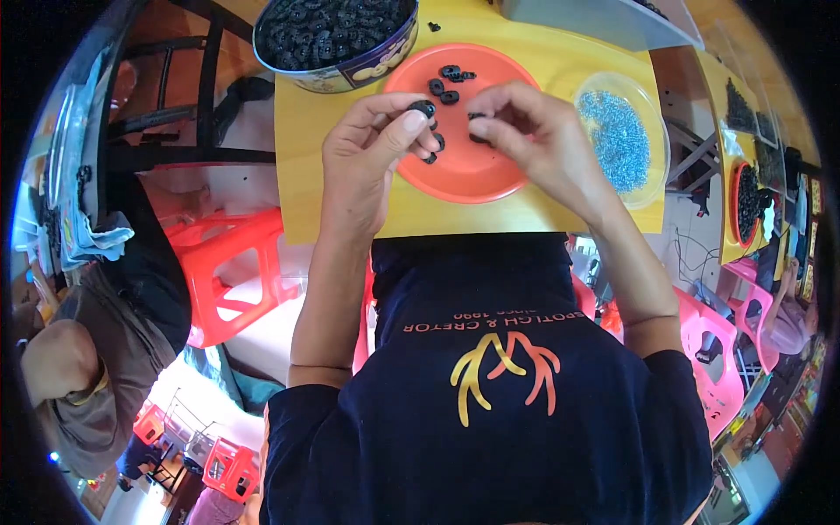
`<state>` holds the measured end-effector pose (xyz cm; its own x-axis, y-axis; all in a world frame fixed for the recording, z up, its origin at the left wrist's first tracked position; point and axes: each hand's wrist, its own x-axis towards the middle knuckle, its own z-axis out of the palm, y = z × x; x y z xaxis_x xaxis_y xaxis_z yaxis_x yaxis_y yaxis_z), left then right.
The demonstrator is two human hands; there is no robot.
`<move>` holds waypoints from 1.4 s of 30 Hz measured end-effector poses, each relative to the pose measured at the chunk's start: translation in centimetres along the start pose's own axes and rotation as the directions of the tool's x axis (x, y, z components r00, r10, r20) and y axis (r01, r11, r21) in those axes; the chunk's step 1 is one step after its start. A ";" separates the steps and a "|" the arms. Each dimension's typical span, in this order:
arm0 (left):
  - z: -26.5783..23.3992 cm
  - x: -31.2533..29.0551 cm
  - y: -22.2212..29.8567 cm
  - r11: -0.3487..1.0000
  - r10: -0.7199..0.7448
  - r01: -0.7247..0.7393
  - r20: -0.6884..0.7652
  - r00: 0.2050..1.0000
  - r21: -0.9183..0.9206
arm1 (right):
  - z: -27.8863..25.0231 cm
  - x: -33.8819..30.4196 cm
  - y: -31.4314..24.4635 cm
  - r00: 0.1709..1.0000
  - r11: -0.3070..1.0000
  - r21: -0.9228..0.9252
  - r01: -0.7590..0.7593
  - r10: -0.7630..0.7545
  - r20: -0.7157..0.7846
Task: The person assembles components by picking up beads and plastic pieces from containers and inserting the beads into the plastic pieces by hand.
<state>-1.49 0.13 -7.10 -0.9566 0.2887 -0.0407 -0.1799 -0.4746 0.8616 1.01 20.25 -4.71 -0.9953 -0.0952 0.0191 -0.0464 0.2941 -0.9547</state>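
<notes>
Over a round orange plate [464, 185] both my hands are raised. My left hand [354, 171] pinches a small black plastic part [423, 108] between thumb and forefinger. More black pieces [437, 141] show beside its lower fingertips; whether they are held or lie on the plate I cannot tell. To the right, my right hand [551, 140] is closed with thumb and fingers on another small black part [476, 133], mostly covered by the fingertips. A gap separates the two hands. Several loose black parts [449, 96] lie on the plate's far half.
A tin [328, 80] full of black parts stands at the far left of the yellow table [306, 197]. Right of the plate sits a clear round tub [662, 166] of small blue metallic pieces [617, 136]. A translucent bin [595, 22] stands behind. Red stools [223, 289] and another person's knee [66, 359] are at left.
</notes>
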 end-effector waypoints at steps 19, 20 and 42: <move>4.1 0.5 -0.4 0.999 -0.036 0.039 0.096 0.995 -0.035 | -0.6 -1.6 -0.7 0.986 0.900 0.428 0.078 -0.007 -0.164; 4.2 0.5 -0.4 0.998 -0.038 0.042 0.097 0.995 -0.040 | -0.6 -1.6 -0.6 0.986 0.899 0.430 0.088 -0.018 -0.165; 5.6 0.7 -2.0 0.996 0.032 -0.036 0.045 0.998 0.087 | -1.4 -2.4 0.3 0.952 0.966 0.123 0.228 -0.195 -0.237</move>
<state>-0.54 5.94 -6.05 -0.9506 0.3102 0.0096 -0.1249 -0.4108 0.9031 3.27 21.85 -4.66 -0.9585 0.0775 0.2744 -0.2614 0.1449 -0.9543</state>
